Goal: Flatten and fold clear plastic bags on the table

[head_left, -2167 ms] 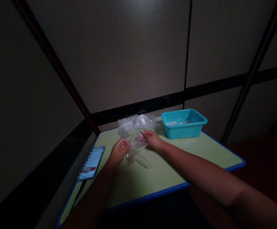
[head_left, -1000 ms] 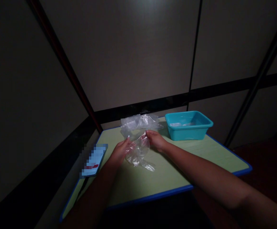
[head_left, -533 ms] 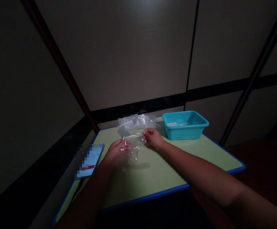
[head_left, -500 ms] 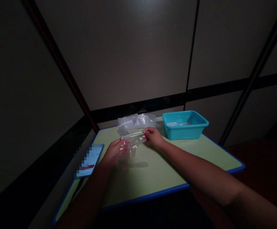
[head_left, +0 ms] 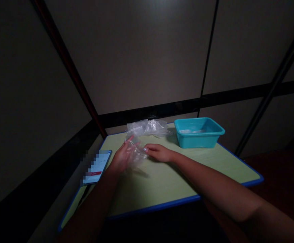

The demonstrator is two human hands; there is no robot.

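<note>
Over the middle of the table I have a crumpled clear plastic bag [head_left: 137, 153], looking like a zip bag, in front of me. My left hand [head_left: 120, 158] grips its left side, with the fingers partly seen through the film. At the bag's right edge, my right hand [head_left: 159, 152] has its thumb and fingers pinched together on the plastic. Just behind the held bag lies a heap of clear plastic bags [head_left: 149, 127] at the table's far edge.
A turquoise plastic basin [head_left: 199, 140] stands at the back right with clear or whitish items inside. A tablet or phone with a lit screen [head_left: 98, 167] lies by the left edge. The pale green table [head_left: 172, 184] has a blue rim, and panelled walls close in behind and left.
The bag's straight top edge, stretched between my hands before, is now crumpled and slack. My right hand has moved down and slightly left. The left hand's fingers have straightened somewhat.
</note>
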